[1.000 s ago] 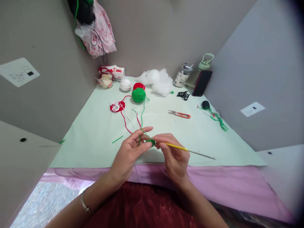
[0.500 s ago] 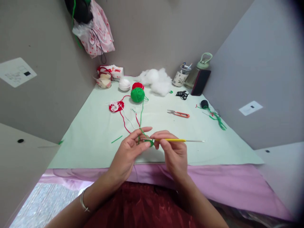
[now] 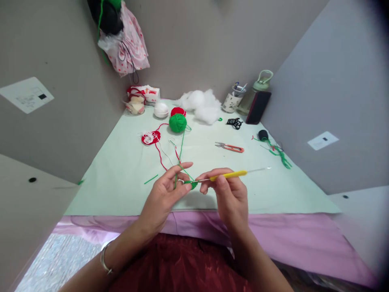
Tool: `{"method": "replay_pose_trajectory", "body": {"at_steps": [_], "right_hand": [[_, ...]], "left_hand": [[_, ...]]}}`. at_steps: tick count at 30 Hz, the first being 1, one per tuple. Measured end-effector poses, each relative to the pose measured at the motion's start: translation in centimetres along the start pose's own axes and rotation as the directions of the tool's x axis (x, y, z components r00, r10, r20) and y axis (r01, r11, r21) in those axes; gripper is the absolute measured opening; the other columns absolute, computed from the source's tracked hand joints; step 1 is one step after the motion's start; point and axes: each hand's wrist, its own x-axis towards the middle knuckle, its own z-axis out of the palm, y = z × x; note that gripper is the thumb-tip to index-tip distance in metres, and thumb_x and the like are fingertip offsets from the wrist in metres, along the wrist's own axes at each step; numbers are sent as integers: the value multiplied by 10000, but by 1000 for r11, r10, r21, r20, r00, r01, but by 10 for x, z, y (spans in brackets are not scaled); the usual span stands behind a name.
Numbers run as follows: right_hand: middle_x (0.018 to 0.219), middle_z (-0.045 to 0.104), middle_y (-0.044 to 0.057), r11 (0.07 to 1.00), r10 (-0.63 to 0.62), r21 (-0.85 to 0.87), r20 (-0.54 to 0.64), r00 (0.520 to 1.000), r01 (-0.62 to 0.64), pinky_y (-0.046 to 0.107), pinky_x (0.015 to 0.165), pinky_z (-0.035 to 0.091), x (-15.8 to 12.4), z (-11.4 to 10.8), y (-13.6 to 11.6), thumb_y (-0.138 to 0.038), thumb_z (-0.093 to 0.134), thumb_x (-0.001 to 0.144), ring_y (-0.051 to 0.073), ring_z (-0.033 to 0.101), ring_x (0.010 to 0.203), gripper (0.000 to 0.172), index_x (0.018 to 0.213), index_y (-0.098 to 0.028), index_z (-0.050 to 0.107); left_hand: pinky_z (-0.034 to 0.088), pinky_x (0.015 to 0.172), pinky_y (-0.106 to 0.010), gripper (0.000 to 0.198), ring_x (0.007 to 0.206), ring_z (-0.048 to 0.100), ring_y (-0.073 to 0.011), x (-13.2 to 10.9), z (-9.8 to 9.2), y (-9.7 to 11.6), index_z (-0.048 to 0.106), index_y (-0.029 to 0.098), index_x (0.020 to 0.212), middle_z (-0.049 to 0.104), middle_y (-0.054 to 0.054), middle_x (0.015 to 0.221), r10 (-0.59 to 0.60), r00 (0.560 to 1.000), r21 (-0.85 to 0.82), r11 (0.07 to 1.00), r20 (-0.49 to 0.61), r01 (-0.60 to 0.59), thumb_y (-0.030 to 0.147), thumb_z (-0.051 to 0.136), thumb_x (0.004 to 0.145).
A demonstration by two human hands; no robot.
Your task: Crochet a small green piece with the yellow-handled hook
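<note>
Green crochet piece (image 3: 193,185) is sitting pinched in left hand (image 3: 165,191), presumably light, soft, best held by its edge; right hand (image 3: 233,194), just beside, is gripping yellow-handled hook (image 3: 234,174).

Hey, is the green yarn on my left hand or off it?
On: the green yarn runs from its ball to the left hand, crosses an extended finger, and continues to the small green piece pinched there.

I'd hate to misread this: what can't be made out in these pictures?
All in the head view:
Green piece: partly covered by the left hand; stitches too small.
Red yarn: partly hidden behind the green ball.
Hanging black item: cut off by the top edge.
Left wall label: print too small.
</note>
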Motion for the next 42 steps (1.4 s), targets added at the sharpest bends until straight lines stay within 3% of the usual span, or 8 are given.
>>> {"method": "replay_pose_trajectory", "body": {"at_steps": [6,12,14,18,23,35,39,42], "right_hand": [[1012,809,44,873,-259,-392,129,957,290,318,757,637,-9,-3,-5,-180,522,1095,158,762,815,259,1193,-271,744],[1117,806,102,435,-463,-667,411,785,605,340,806,655,-11,-2,1,-98,638,1013,222,782,1007,338,1278,-273,753],[1092,801,84,509,-480,-637,349,805,579,346,786,650,-11,-2,3,-111,646,1011,219,776,973,338,1270,-294,764],[920,777,32,894,-323,-314,41,945,320,318,689,603,-8,-1,4,-165,585,1060,167,720,768,262,1167,-293,786],[989,777,39,991,-109,-81,3,994,109,304,668,554,-1,2,7,-279,634,1058,142,672,734,187,1037,-283,820],[931,752,36,925,-248,-283,55,967,253,282,643,576,-1,11,2,-183,609,1047,153,685,751,221,1081,-278,805],[1024,780,64,662,-439,-581,211,874,473,306,719,616,-5,7,7,-80,632,998,190,737,871,355,1216,-312,788],[1073,789,76,508,-536,-656,266,801,558,315,739,619,-8,3,9,-44,660,962,202,743,904,418,1240,-326,793]], "left_hand": [[425,765,-232,406,750,495,-102,1,1,-3,789,321,1269,627,24,937,46,998,34,998,-41,-44,234,838,875],[479,781,-210,526,767,584,-107,0,6,-1,769,245,1308,669,22,834,-88,996,-165,982,6,88,300,916,806],[513,816,-228,545,678,555,-82,1,4,2,776,205,1299,660,29,780,-202,977,-265,941,68,212,299,929,784],[543,848,-260,473,476,276,-2,4,1,11,814,197,1240,603,80,734,-225,972,-331,914,72,236,230,910,778],[488,843,-252,443,832,594,-126,3,4,10,834,251,1209,666,-3,899,-117,993,-192,974,31,120,284,909,774],[457,896,-267,459,887,614,-147,2,9,-6,775,283,1305,679,20,866,3,1000,-93,996,-19,-5,320,883,860],[480,834,-249,495,774,592,-126,2,17,-2,790,242,1277,670,18,831,-61,997,-222,974,-42,51,315,921,806],[487,751,-234,462,530,354,-54,5,18,4,828,186,1202,543,73,641,-218,974,-330,917,56,225,326,935,774]]}}
